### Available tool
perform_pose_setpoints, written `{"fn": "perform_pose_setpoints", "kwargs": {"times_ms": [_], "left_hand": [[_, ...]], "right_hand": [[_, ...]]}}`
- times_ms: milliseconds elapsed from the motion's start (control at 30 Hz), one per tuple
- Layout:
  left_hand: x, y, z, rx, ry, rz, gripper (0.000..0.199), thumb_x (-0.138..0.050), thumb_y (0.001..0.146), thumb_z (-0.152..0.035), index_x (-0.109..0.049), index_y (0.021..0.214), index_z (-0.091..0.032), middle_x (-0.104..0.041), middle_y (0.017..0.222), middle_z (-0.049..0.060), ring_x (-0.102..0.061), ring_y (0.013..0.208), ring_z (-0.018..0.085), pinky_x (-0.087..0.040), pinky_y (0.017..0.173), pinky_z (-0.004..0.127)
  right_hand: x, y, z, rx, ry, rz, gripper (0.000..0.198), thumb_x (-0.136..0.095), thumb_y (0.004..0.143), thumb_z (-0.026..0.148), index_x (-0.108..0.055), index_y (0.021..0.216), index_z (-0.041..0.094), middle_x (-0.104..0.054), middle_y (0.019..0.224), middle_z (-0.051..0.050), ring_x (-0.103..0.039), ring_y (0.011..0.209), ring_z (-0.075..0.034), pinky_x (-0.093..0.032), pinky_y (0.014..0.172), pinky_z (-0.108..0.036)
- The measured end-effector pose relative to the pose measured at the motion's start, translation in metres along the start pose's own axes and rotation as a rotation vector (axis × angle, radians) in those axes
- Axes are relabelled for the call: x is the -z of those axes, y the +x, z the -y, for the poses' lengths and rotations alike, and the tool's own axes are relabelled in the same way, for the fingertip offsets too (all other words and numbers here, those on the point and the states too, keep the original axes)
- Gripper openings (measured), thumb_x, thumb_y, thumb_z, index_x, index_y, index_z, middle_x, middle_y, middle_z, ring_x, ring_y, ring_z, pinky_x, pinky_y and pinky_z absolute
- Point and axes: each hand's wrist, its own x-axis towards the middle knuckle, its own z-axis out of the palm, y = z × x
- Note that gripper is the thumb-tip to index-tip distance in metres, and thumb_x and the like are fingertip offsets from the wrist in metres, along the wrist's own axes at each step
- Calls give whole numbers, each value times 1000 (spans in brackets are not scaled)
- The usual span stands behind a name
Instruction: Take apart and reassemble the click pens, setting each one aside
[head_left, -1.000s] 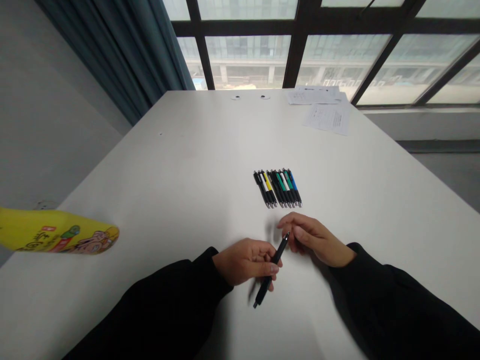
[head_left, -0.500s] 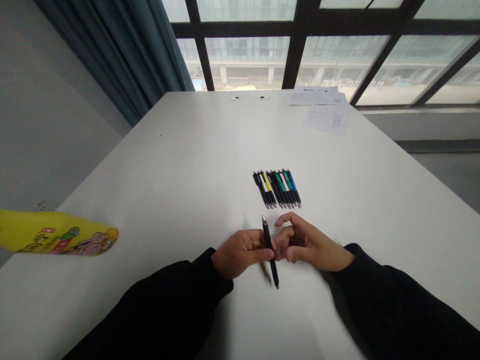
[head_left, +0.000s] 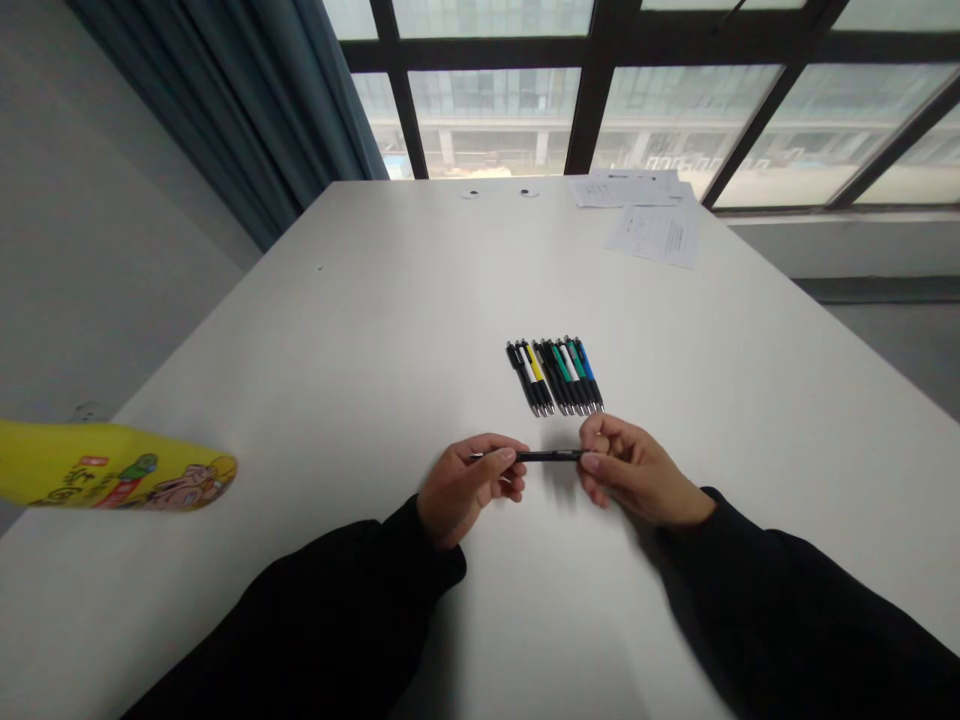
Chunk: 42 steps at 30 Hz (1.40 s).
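A black pen (head_left: 551, 456) lies crosswise between my two hands, raised a little over the white table (head_left: 390, 330). Its left part is pinched by the thumb and fingers of my left hand (head_left: 476, 485), with the tip showing past the thumb. At the right end, my right hand (head_left: 626, 465) closes its thumb and fingertips on the same pen. Just beyond my hands, several pens (head_left: 555, 378) rest side by side in a slanted row, with black, white, yellow, green and blue barrels.
On the left edge of the table a yellow printed package (head_left: 127, 467) sticks in. Papers (head_left: 652, 235) lie at the far right corner, near the window (head_left: 495, 120). A blue curtain (head_left: 247, 100) hangs at the far left.
The pen has turned from nearly upright in the view to level. My right hand, with fingers loose beside it before, has closed on its right end.
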Motion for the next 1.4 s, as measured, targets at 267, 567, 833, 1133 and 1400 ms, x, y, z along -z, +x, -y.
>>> {"fn": "perform_pose_setpoints", "kwargs": {"times_ms": [267, 567, 833, 1133, 1400], "left_hand": [[-11, -8, 14, 137, 338, 297, 35, -85, 71, -30, -69, 94, -11, -71, 75, 5, -63, 65, 12, -51, 67, 28], [-16, -6, 16, 144, 369, 304, 34, -87, 67, -32, -65, 85, -12, -65, 70, 0, -58, 61, 11, -46, 62, 25], [-17, -5, 15, 159, 368, 316, 38, -88, 65, -37, -64, 82, -13, -61, 65, -2, -53, 56, 9, -41, 56, 24], [-14, -2, 13, 183, 372, 302, 38, -88, 66, -36, -63, 84, -12, -65, 66, 0, -56, 53, 9, -45, 53, 23], [-16, 13, 7, 29, 127, 41, 49, -89, 64, -43, -60, 87, -12, -71, 76, 5, -67, 63, 14, -56, 61, 26]], "right_hand": [[-2, 11, 0, 0, 271, -75, 26, -66, 90, 45, -61, 93, 19, -55, 52, 5, -43, 40, -8, -33, 44, -21], [-11, 23, -6, -118, 442, 22, 36, -61, 91, 47, -69, 81, 13, -49, 44, 3, -43, 43, -10, -33, 44, -21], [-11, 22, -4, -170, 339, 78, 47, -53, 90, 47, -72, 74, 7, -50, 38, 0, -39, 34, -9, -29, 41, -22], [-11, 22, -5, -139, 265, -6, 44, -49, 90, 54, -65, 82, 13, -49, 40, 2, -36, 35, -10, -27, 42, -23], [-37, 1, -15, 142, -853, -102, 34, -57, 94, 45, -45, 74, 20, -53, 63, 2, -44, 56, -11, -31, 54, -24]]}}
